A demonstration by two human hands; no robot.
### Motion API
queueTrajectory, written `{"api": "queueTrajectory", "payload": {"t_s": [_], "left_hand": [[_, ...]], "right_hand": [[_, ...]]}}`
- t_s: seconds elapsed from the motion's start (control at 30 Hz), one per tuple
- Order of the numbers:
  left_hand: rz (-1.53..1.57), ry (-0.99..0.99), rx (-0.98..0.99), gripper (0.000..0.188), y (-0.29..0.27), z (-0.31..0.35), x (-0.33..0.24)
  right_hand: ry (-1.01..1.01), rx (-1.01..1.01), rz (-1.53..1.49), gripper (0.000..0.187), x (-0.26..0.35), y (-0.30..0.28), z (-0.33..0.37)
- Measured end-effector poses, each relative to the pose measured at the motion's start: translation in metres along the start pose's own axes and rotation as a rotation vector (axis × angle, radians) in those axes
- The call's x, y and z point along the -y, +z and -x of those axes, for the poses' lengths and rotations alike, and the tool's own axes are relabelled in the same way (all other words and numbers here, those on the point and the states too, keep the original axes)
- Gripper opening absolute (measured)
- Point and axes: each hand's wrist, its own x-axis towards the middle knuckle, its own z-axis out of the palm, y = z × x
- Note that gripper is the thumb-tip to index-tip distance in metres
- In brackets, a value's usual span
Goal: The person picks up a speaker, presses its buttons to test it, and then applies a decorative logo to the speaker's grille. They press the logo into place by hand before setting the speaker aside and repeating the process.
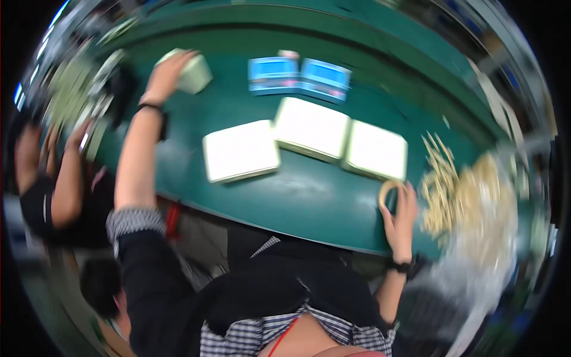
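At the far left of the green table, my left hand [168, 72] is closed on a pale, off-white box [197, 76]; motion blurs it. On the right, near the front edge, my right hand [402, 214] grips a cream roll of tape [382, 195] between thumb and fingers. The roll is just below the nearest corner of a flat white box [376, 149]. Two more such boxes, a middle one [312, 126] and a left one [241, 150], lie in a row with it across the table.
Two blue boxes [272, 74] [325, 78] stand behind the white ones. Right of my right hand lie a heap of thin beige strips [439, 190] and a clear plastic bag [488, 208] of yellowish pieces. Another person's arms [68, 184] work at the left beside a blurred pale stack [74, 89].
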Motion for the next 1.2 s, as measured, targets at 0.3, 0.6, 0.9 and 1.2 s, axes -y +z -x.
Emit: {"api": "queueTrajectory", "payload": {"t_s": [0.3, 0.6, 0.9, 1.2], "left_hand": [[0.244, -0.132, -0.085, 0.068, -0.046, -0.003, -0.023], [0.806, 0.157, -0.258, 0.073, -0.171, 0.057, -0.284], [0.626, 0.357, 0.103, 0.069, -0.112, 0.044, -0.384], [0.630, 0.194, 0.067, 0.069, -0.100, 0.054, -0.353]], "right_hand": [[0.138, -0.215, -0.006, 0.054, -0.037, -0.009, 0.005], [0.468, -0.149, 0.133, 0.025, -0.113, -0.038, -0.046], [0.577, -0.297, 0.041, 0.023, -0.108, -0.047, -0.041], [0.248, -0.289, -0.941, 0.022, 0.023, -0.071, -0.037]]}}
